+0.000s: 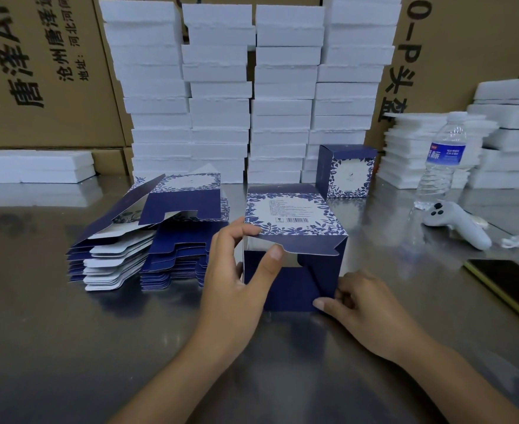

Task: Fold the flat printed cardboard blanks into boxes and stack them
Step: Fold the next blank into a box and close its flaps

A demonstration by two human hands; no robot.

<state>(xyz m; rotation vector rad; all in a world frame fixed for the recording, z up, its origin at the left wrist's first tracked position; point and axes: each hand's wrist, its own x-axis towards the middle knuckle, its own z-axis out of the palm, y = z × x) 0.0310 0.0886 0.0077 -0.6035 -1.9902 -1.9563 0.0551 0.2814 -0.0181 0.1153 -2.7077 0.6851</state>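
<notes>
A blue-and-white printed box (292,215) lies on its side on the steel table (68,347), its open end facing me with flaps partly folded in. My left hand (240,270) grips its left edge, fingers on top and thumb pressing the upper flap. My right hand (353,301) pinches the lower right flap corner. A pile of flat blanks (148,237) lies to the left, the top one half lifted. One folded box (347,171) stands upright behind.
Tall stacks of white foam pieces (252,93) and brown cartons (38,71) line the back. At right stand more foam stacks (497,142), a water bottle (438,166), a white controller (457,223) and a dark phone (512,289) near the edge.
</notes>
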